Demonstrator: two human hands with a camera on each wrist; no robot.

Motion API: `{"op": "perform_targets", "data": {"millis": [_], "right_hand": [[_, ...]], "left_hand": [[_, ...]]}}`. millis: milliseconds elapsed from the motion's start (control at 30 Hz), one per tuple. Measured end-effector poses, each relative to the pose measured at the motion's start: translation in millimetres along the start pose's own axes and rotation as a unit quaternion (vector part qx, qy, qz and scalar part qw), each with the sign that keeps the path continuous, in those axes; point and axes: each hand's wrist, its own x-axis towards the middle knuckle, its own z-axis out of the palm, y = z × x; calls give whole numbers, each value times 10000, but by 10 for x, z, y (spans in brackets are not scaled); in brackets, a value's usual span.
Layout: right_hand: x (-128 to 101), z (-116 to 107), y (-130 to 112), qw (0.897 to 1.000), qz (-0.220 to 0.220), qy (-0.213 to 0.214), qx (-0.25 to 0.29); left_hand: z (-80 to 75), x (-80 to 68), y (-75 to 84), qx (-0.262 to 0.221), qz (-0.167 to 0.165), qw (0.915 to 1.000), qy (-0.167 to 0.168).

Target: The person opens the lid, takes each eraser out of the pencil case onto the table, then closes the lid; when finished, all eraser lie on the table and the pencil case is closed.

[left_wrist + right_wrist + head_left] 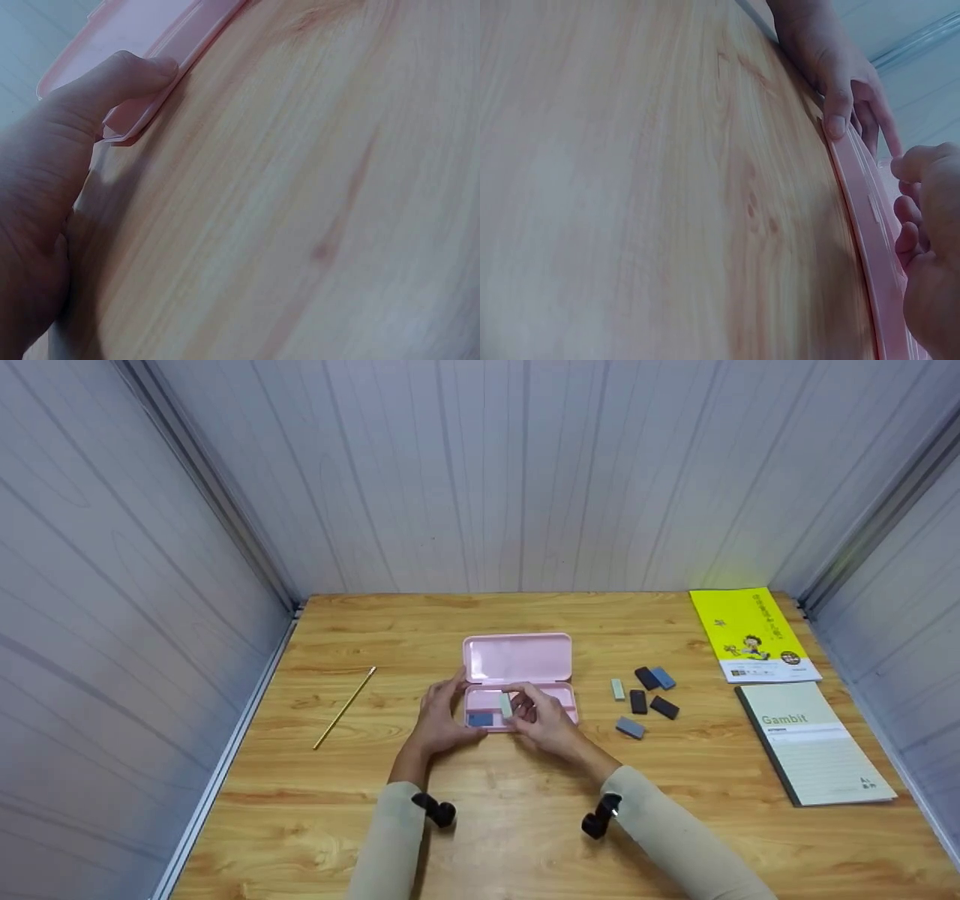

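A pink pencil case point(517, 658) lies with its lid raised in the middle of the table. My left hand point(439, 720) grips its left end; in the left wrist view the thumb point(161, 67) lies over the front rim. Above the tray, my right hand point(551, 727) pinches a pale green eraser point(505, 706) between thumb and fingers. A blue eraser point(480, 720) rests in the front left part of the tray. The right wrist view shows both hands at the case, but the pinched eraser is hidden there.
Right of the case lie another pale green eraser point(617, 689), a grey-blue eraser point(630, 727), a blue eraser point(663, 678) and several dark erasers point(638, 701). A gold pencil point(345, 707) lies at left. A yellow book point(750, 622) and a notebook point(817, 757) lie at far right.
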Motion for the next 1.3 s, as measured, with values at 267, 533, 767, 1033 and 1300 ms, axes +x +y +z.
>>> {"op": "perform_targets", "data": {"millis": [267,533,767,1033,1300], "right_hand": [[-18,-32,-3,9996,279,-95,-27],[-9,-180,-8,9997,235,-36,36],[-12,-377,45,9998,74,129,-141],[-81,-610,108,9987,334,322,-222],[-174,-838,225,9968,544,473,-355]], "left_hand": [[-5,-8,9,13,-44,10000,-52],[0,-12,-1,-13,-89,9999,-50],[-7,-8,-12,-85,-48,9999,-101],[-5,4,-19,-67,-56,9999,-102],[-9,-4,-9,-101,-76,9999,-63]]}}
